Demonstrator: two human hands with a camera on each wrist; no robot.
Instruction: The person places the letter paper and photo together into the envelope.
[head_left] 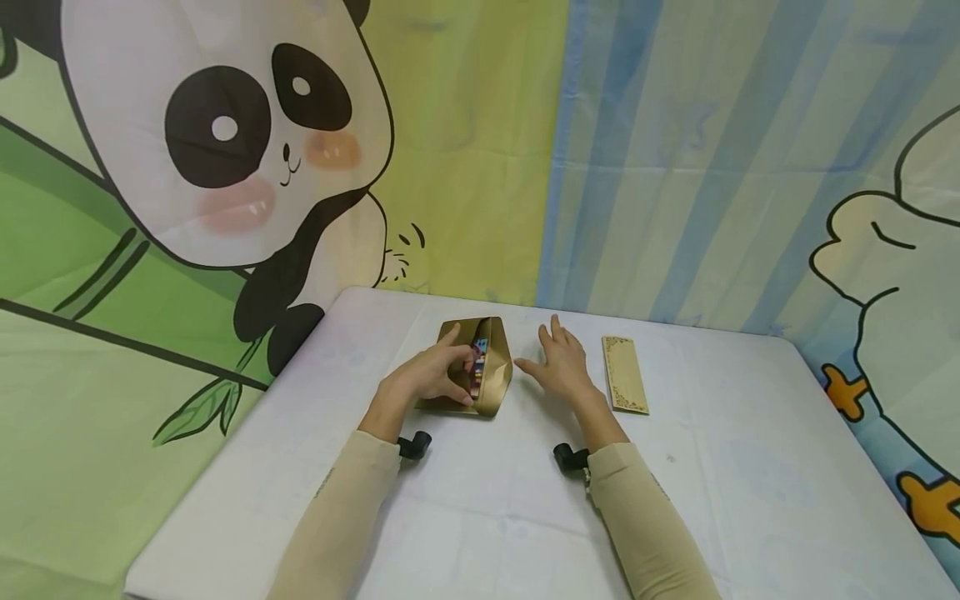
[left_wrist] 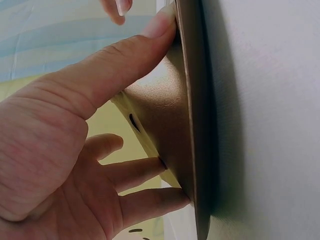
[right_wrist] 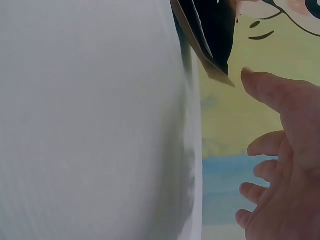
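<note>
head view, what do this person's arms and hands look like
The left hand and right hand are bare, no gloves or rings showing. The beige fabric left sleeve and matching right sleeve each bear a dark marking too small to read. A black rounded device shows by the left cuff, another by the right.

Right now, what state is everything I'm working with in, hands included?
Gold paper envelope with pointed flap: flap open, mouth gaping.
Multicoloured printed piece: partly showing at the envelope's mouth.
Gold rectangular card with ornamental corners: lying flat, apart from the envelope.
Left hand: thumb and fingertips on the envelope.
Right hand: empty, raised, fingers apart.
</note>
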